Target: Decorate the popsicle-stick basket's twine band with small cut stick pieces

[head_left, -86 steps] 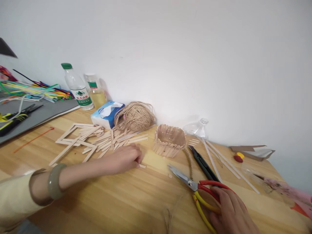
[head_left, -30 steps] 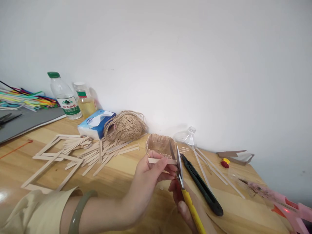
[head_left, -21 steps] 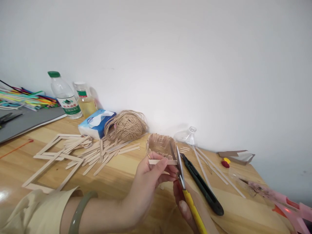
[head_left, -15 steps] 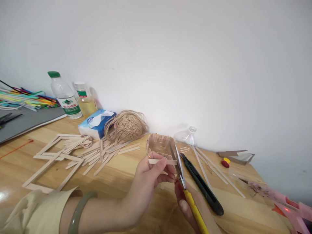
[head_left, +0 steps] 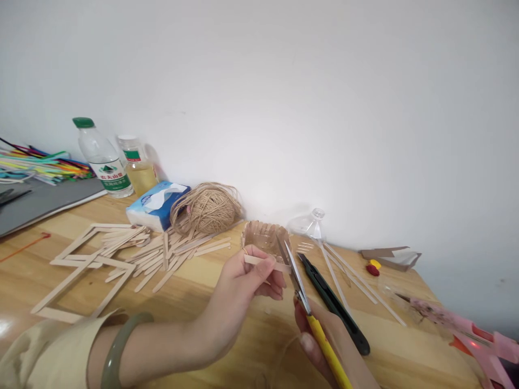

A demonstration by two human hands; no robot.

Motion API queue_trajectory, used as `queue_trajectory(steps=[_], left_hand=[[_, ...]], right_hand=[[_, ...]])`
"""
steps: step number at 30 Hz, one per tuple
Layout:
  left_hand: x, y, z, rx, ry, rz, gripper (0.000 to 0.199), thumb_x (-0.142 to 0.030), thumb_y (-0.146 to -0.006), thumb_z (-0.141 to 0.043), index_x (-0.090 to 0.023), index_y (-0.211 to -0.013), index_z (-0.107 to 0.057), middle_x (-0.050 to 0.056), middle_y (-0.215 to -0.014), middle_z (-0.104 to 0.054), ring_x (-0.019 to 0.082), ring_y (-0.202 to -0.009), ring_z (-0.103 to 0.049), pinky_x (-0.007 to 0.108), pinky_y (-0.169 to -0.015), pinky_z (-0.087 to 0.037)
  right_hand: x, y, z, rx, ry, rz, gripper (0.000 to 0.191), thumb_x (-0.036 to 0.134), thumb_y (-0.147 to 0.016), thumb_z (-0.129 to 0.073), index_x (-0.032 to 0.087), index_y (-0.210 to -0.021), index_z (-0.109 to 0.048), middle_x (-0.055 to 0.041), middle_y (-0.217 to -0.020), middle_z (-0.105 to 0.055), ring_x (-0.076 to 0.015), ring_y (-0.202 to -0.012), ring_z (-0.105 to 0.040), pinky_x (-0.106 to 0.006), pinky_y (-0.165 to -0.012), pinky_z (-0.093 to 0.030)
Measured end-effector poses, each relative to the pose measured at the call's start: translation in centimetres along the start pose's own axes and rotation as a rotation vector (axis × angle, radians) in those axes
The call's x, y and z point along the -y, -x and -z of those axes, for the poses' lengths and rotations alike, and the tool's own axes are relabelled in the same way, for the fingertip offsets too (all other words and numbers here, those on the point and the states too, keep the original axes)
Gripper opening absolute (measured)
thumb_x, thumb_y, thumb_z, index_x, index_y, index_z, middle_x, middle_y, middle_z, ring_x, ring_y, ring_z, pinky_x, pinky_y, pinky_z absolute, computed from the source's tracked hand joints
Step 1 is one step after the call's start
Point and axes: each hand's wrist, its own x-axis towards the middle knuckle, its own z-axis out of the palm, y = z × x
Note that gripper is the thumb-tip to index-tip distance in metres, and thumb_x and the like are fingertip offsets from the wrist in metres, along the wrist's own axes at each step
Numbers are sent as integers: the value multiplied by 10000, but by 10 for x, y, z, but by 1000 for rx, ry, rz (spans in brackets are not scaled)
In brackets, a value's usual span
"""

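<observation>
Between thumb and fingers, my left hand (head_left: pixel 247 278) pinches a flat wooden craft stick (head_left: pixel 259 263), held nearly level. Yellow-handled scissors (head_left: pixel 300 292) are in my right hand (head_left: pixel 320 335), blades pointing up and slightly parted. The stick's right end lies at the blades. Just behind my left fingers stands a small basket-like container (head_left: pixel 265 235) edged with wooden pieces, partly covered by the hand. A dark green utility knife (head_left: pixel 334 302) lies to the right of the scissors.
Loose craft sticks (head_left: pixel 162 259) and joined stick frames (head_left: pixel 87 265) spread on the left, before a twine ball (head_left: pixel 213 208), tissue pack (head_left: pixel 158 202) and water bottle (head_left: pixel 106 162). A cut bottle top (head_left: pixel 317 224) stands near the wall. A pink glue gun (head_left: pixel 474 335) lies right.
The left hand and stick have shifted slightly left, and the stick now slopes down toward the scissors. The left fingers have drawn away from the scissors' pivot. The view has shifted a little.
</observation>
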Motion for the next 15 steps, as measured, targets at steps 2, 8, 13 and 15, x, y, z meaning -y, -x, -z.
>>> queue_trajectory(steps=[2,8,13,15], left_hand=[[0,-2,2,0,-34,-19,167,-253,-788,-625,-152,-691,-532,-7,-600,-624,99,-563,-563,218,-572,-455],[-7,-10,3,-58,-120,-130,194,-264,-764,-642,-138,-633,-574,-11,-568,-600,98,-527,-540,214,-539,-434],[-14,-12,1,-29,-139,-190,236,-269,-818,-580,-143,-621,-552,-17,-595,-565,95,-559,-531,207,-548,-447],[-14,-12,2,-11,-136,-177,239,-275,-832,-564,-147,-632,-546,-18,-606,-551,97,-569,-527,208,-547,-454]], right_hand=[[2,0,0,3,10,-3,576,791,-730,-303,219,-674,-353,47,-626,-232,-131,-568,-233,-280,-501,-148],[1,2,-1,27,-23,-9,585,795,-734,-299,223,-613,-291,63,-571,-232,-101,-511,-195,-266,-463,-128],[-13,1,-1,65,-122,-13,561,776,-726,-355,222,-637,-366,34,-569,-345,-110,-482,-295,-259,-434,-195],[-17,-1,-3,50,-155,-6,564,775,-722,-363,218,-669,-430,13,-585,-403,-124,-493,-335,-259,-433,-238]])
